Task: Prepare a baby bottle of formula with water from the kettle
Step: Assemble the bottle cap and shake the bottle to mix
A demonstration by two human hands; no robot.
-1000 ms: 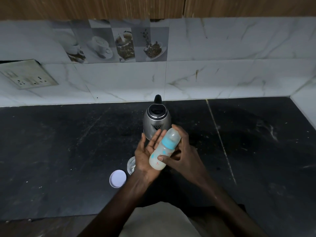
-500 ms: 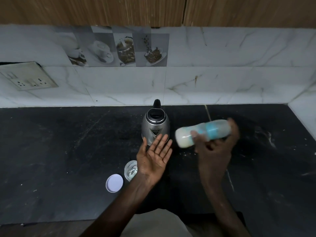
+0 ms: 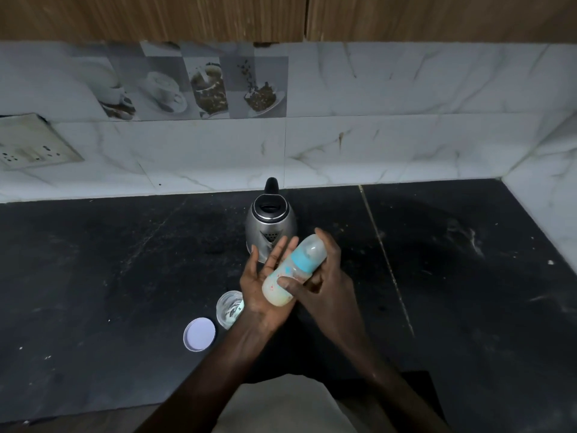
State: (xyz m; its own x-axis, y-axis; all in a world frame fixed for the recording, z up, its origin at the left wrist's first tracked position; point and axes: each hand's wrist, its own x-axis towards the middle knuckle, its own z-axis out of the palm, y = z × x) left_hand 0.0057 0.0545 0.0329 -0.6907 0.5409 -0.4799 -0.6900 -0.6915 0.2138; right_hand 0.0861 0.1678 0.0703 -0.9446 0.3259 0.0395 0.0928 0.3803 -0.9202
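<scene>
A capped baby bottle (image 3: 292, 271) with a blue collar and clear cap holds milky formula in its lower end. It is tilted, cap pointing up and to the right. My right hand (image 3: 324, 285) grips it around the middle. My left hand (image 3: 265, 285) is flat and open, palm up, with the bottle's base resting against the palm. A steel kettle (image 3: 270, 228) with a black handle stands just behind both hands, lid closed.
A small clear jar (image 3: 230, 308) stands on the black countertop (image 3: 93, 276) left of my left wrist, its white lid (image 3: 199, 334) lying beside it. A marble-tiled wall runs behind, a socket panel (image 3: 31, 145) at far left, a side wall at right.
Half a second ago my right hand held the bottle out to the right, away from the left palm. It has swung back and the bottle's base is against my left palm again.
</scene>
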